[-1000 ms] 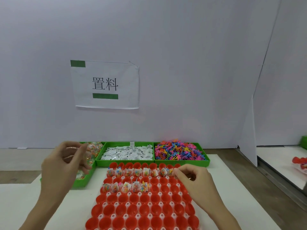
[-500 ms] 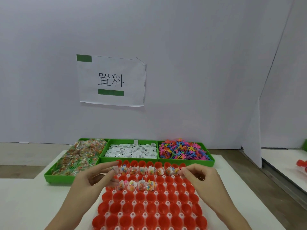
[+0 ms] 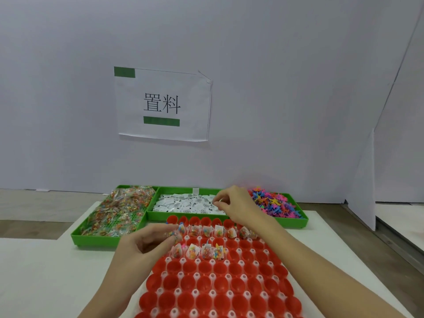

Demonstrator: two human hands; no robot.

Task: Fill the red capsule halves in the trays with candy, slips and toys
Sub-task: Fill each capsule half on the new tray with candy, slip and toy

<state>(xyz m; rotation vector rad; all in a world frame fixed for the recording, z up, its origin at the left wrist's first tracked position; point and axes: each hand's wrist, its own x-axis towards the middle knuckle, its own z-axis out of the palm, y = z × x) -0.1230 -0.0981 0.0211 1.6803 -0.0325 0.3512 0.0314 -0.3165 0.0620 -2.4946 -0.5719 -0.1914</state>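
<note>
My left hand pinches a candy packet at centre frame – I should seat it squarely in an empty red capsule half. My right hand, upper centre, pinches slips – one per cup.

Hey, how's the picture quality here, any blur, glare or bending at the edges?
Head view: soft, even light with faint shadows and no strong glare; the red capsule halves show only dull highlights. The left hand and candy packets look slightly soft. Wide-angle distortion tilts the white partition at the right edge.
</note>
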